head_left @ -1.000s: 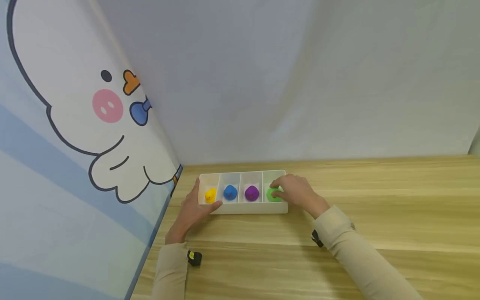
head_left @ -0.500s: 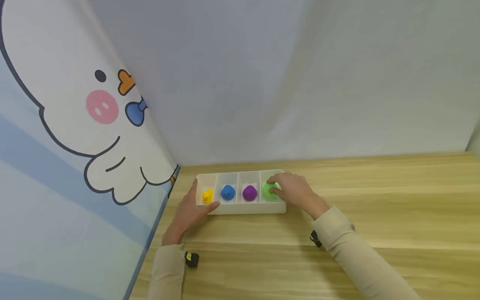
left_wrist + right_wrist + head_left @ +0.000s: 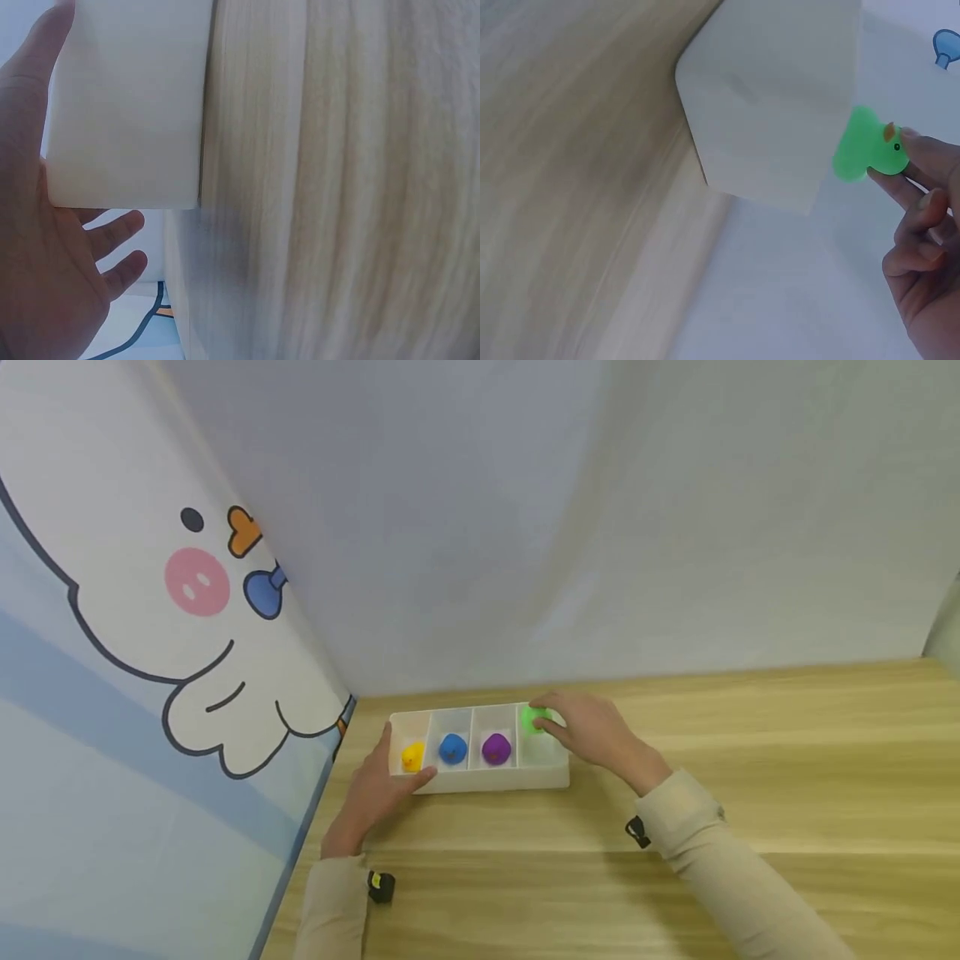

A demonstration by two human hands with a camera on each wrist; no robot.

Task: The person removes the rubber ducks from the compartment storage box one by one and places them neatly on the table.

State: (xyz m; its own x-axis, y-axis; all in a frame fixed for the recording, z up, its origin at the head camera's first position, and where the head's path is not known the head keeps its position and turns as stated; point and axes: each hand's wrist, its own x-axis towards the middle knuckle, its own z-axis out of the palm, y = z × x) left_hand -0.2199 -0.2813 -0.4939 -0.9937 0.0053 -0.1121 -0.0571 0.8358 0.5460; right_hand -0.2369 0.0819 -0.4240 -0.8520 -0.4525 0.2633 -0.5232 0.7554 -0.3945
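A white tray with a row of compartments stands on the table. My left hand rests against its left end, thumb straight along the front rim, fingers along the end wall. In the left wrist view several of those fingers extend loosely past the tray's corner. My right hand pinches a green toy duck at the rightmost compartment. The right wrist view shows the duck at the tray's top edge, its head between thumb and fingers.
A yellow duck, a blue duck and a purple duck sit in the other compartments. A pale wall rises behind the wooden table. At left stands a panel with a cartoon bird.
The green duck has risen from its compartment floor and moved toward the tray's back edge in my right hand. My left hand stays at the tray's left end. The head view has shifted slightly.
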